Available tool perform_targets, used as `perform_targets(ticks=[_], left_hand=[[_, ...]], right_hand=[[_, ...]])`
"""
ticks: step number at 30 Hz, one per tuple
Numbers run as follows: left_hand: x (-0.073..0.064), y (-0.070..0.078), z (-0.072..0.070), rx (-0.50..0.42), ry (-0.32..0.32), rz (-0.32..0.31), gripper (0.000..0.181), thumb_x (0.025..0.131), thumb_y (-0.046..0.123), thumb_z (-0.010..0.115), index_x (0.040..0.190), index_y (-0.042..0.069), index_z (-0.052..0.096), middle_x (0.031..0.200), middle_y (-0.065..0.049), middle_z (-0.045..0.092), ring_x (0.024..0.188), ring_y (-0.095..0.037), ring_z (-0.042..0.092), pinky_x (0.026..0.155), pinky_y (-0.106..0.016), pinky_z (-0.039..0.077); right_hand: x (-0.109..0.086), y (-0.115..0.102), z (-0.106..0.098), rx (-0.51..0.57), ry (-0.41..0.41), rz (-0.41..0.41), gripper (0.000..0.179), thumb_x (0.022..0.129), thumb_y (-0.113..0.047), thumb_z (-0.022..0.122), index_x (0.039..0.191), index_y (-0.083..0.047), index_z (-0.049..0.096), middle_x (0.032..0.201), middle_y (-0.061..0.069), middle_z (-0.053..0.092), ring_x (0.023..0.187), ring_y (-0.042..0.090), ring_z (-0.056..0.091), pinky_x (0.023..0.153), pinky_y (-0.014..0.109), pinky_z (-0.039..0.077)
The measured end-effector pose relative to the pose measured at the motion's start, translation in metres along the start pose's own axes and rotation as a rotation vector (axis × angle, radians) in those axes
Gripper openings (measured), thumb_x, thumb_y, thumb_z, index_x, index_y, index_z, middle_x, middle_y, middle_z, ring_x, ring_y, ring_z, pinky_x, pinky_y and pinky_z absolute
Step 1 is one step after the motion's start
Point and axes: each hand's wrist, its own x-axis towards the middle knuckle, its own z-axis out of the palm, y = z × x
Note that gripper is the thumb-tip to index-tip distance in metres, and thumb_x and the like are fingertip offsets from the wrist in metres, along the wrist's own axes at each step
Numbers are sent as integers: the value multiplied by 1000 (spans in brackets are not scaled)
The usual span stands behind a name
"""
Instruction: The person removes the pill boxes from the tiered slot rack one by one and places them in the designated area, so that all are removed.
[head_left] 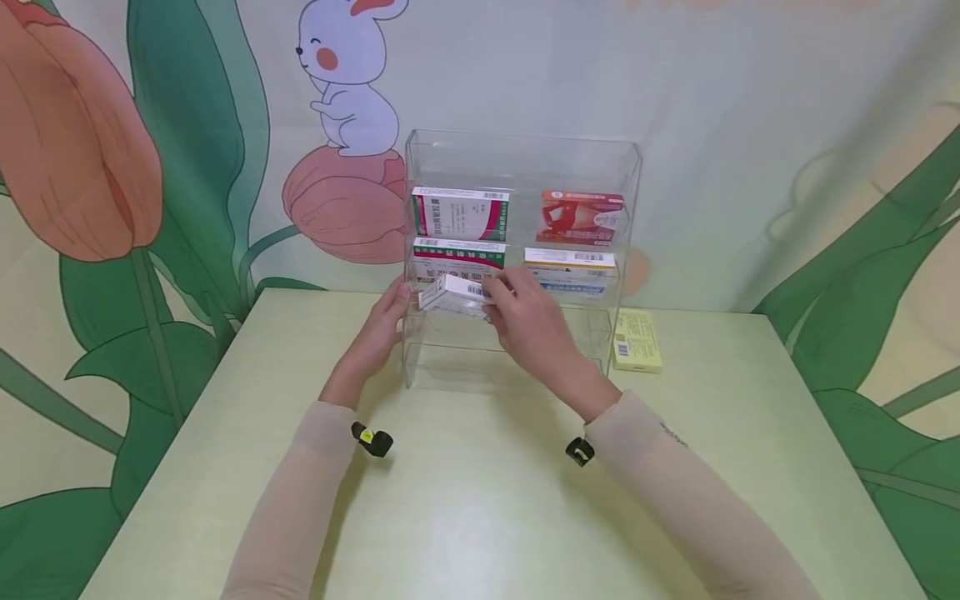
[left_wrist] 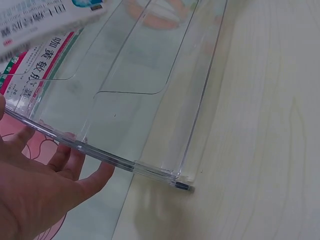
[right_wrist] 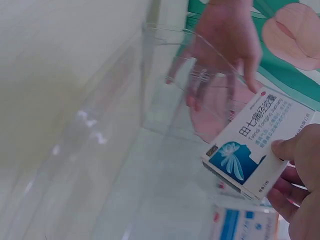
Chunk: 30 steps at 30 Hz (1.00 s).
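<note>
right hand (head_left: 534,323) pinches a flat white box (right_wrist: 254,142) printed in blue.

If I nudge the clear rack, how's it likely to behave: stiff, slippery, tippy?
The clear rack is probably stiff: its walls run straight with crisp edges. Likely smooth, maybe slippery to grip, given its glossy surface. Could tip if pushed near the top, since it stands tall with boxes in its upper tiers.
</note>
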Motion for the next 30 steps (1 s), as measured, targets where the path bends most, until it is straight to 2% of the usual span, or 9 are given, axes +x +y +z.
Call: perform_targets(ticks=[5,10,14,20,23,26,27,30], left_hand=[[-2,3,1,-12,-9,8,71,109,65,30,171,32,18,171,-8,31,157,-34,28,120,-70,28],[-3,4,1,-6,-2,-2,72,109,66,29,171,32,17,170,-10,32,157,-34,30,120,-71,27],[-3,4,2,1,-5,3,73,108,67,29,171,32,16,170,-10,31,157,-34,29,119,-72,26],[-6,1,-1,13,-6,0,71,108,68,29,171,36,17,170,-8,33,158,-33,26,120,-71,27],[-8,1,-2,14,-7,0,72,107,70,29,170,37,17,167,-8,38,156,-32,30,120,-71,27],[-7,1,-2,3,-11,13,73,107,70,30,170,36,18,165,-11,40,155,-32,34,120,-72,27],[-7,2,-1,2,-13,17,73,107,70,30,170,36,18,165,-11,40,155,-32,34,120,-72,27],[-5,2,0,4,-13,22,70,108,67,30,170,36,19,165,-11,41,154,-31,36,119,-72,26]], right_hand=[[-8,5,-29,63,10,42,34,95,-9,81,124,-2,65,119,12,63,107,27,59,89,40,60],[-20,13,-60,212,-39,142,37,94,-7,82,126,-2,64,120,12,64,107,27,66,90,45,62],[-34,26,-81,310,-44,211,41,93,-6,82,131,-5,64,123,10,65,106,25,69,88,47,63],[-64,54,-107,304,2,280,43,92,-5,83,131,-8,65,122,6,69,103,22,70,84,47,64],[-78,71,-119,285,22,374,37,94,-9,82,128,-7,67,117,4,69,104,20,68,86,28,62],[-91,87,-133,297,36,509,35,99,-18,78,130,-6,67,117,7,69,105,19,64,85,11,53],[-95,93,-137,305,44,557,36,100,-22,77,131,-6,67,118,7,69,105,18,63,85,7,50],[-109,113,-149,318,79,663,42,102,-32,74,134,-6,66,120,6,69,105,13,62,85,6,49]])
